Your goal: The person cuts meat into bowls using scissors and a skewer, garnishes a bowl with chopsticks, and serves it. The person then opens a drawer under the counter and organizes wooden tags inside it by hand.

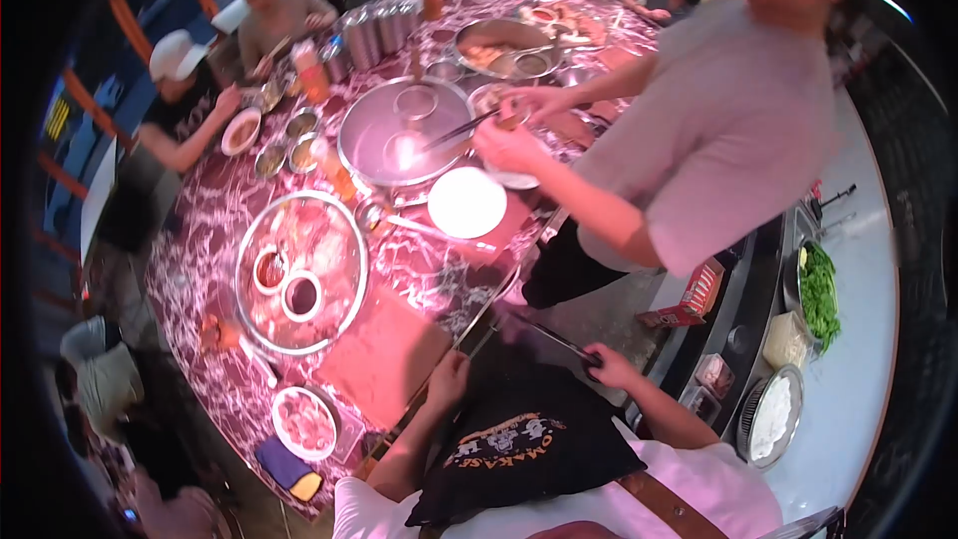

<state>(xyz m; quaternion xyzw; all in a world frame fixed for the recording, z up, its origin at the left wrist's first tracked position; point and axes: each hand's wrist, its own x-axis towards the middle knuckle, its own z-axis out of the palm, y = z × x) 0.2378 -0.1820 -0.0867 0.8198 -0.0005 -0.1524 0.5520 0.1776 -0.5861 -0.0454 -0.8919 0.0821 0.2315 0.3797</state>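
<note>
My right hand (613, 369) is closed round the black handle of a long thin tool (555, 338). It points away to the upper left, toward the table edge; I cannot tell its exact kind. My left hand (449, 379) is at the near edge of the table, fingers curled, and what they hold, if anything, is hidden. Beside it lies a reddish-brown board (384, 357). Farther left, a large round steel tray (363, 284) carries pieces of food and two small bowls of dark and red sauce. A bowl of pink meat pieces (304, 424) stands near the left corner.
A co-worker (714, 130) stands ahead to the right, holding long chopsticks over a wide pan (344, 140). A white plate (467, 203) lies near that pan. Seated people are across the marbled table (200, 260). Behind my right hand are greens (820, 294) and a basket (754, 439).
</note>
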